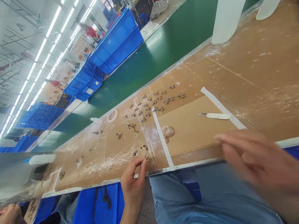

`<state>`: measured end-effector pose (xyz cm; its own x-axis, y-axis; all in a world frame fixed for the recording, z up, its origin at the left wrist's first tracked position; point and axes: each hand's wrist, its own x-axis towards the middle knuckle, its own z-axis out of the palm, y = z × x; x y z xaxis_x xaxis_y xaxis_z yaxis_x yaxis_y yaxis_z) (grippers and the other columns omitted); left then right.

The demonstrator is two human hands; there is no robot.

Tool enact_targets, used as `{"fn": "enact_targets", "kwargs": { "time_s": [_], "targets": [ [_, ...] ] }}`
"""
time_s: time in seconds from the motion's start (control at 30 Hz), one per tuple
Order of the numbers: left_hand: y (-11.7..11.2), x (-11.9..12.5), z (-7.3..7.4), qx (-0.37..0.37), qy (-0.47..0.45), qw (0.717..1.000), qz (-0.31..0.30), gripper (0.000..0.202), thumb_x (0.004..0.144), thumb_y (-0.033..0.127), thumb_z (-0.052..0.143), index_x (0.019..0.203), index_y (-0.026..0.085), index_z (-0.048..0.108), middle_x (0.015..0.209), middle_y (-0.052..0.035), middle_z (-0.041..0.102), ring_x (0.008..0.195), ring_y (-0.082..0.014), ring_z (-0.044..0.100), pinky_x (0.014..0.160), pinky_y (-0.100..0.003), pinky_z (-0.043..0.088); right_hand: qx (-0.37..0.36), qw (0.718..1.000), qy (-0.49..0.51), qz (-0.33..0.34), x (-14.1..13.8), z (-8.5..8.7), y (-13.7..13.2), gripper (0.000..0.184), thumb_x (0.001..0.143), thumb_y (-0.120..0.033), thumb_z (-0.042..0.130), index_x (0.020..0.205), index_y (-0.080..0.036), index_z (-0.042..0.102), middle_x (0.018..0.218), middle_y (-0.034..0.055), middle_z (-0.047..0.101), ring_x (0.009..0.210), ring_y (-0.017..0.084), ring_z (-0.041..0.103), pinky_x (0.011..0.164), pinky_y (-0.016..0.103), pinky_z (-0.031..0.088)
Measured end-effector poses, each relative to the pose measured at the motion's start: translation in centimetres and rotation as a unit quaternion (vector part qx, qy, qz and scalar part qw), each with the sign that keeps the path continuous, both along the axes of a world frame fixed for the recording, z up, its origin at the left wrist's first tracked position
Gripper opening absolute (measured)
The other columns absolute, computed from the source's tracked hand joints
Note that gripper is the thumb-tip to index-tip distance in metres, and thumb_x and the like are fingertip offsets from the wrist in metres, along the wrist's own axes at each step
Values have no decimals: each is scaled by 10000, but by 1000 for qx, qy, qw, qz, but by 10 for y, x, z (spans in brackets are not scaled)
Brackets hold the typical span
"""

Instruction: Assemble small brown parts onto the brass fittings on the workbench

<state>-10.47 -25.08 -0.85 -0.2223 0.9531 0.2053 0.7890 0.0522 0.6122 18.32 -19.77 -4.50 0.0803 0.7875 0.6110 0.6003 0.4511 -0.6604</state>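
Observation:
My left hand (135, 175) is at the table's front edge, thumb and forefinger pinched on a tiny gold-and-dark figurine (146, 158) that is partly hidden by the fingertips. Just beyond them a blue-and-gold figurine (135, 153) lies on the brown work table, with several small dark round pieces (144, 147) close by. My right hand (253, 161) hovers over the front edge on the right, smeared by motion; whether it holds anything does not show. Nearest to it on the cardboard lies a white-handled craft knife (216, 116). A small clear dish (168, 131) sits between the hands.
Several small figurines (159, 97) stand in loose rows farther back. A tape roll (112, 115) and white bottle (96, 120) lie by the green conveyor belt (161, 59). Blue crates (116, 40) stand beyond. Another person's hand (11, 214) is at lower left.

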Motion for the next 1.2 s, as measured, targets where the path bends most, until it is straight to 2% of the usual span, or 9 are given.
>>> {"fn": "enact_targets", "kwargs": {
  "time_s": [0.07, 0.17, 0.27, 0.47, 0.83, 0.97, 1.2],
  "targets": [
    [-10, 13, 4, 26, -15, 999, -33, 74, 857, 240, 665, 890, 199, 717, 819, -19, 746, 758, -156, 709, 721, -235, 576, 1, 994, 16, 105, -17, 5, -11, 184, 921, -226, 552, 1062, -239, 669, 925, 24, 733, 878, 111, 685, 858, 210, 526],
    [-19, 33, 14, 53, -22, 995, -79, 86, 854, 177, 668, 918, 217, 709, 819, 7, 751, 749, -131, 714, 722, -193, 580, -85, 957, 117, 252, -50, 10, -23, 162, 922, -173, 553, 1033, -223, 661, 898, -3, 715, 816, 74, 671, 748, 158, 532],
    [-24, 44, 22, 62, -3, 990, -125, 133, 852, 138, 661, 953, 218, 695, 863, 9, 759, 760, -114, 719, 735, -163, 575, -128, 922, 186, 314, -73, 9, -28, 170, 914, -164, 574, 1040, -232, 666, 875, -21, 704, 794, 61, 658, 716, 148, 522],
    [-26, 47, 29, 53, -7, 982, -180, 189, 862, 62, 627, 986, 201, 660, 902, -14, 745, 804, -114, 709, 746, -170, 574, -127, 908, 195, 349, -73, 6, -30, 177, 895, -148, 601, 1038, -225, 672, 888, -12, 709, 811, 60, 659, 739, 143, 518],
    [-24, 48, 35, 72, 3, 966, -247, 228, 853, -19, 587, 993, 156, 628, 883, -46, 710, 814, -119, 685, 757, -187, 564, -56, 922, 123, 362, -66, 7, -26, 140, 912, -130, 562, 1015, -176, 645, 880, 23, 701, 812, 85, 641, 734, 192, 535],
    [-21, 50, 35, 95, -11, 963, -251, 220, 849, -38, 573, 969, 137, 628, 855, -46, 701, 788, -107, 680, 751, -172, 553, -50, 922, 119, 365, -64, 7, -25, 152, 911, -119, 555, 1024, -169, 644, 883, 29, 696, 813, 89, 637, 734, 196, 538],
    [-20, 53, 35, 87, -25, 964, -251, 209, 855, -35, 566, 959, 135, 627, 851, -52, 695, 781, -106, 670, 733, -179, 552, -47, 929, 108, 351, -64, 9, -25, 162, 928, -140, 527, 1028, -191, 644, 870, 24, 694, 792, 94, 632, 710, 208, 542]
  ]
}}
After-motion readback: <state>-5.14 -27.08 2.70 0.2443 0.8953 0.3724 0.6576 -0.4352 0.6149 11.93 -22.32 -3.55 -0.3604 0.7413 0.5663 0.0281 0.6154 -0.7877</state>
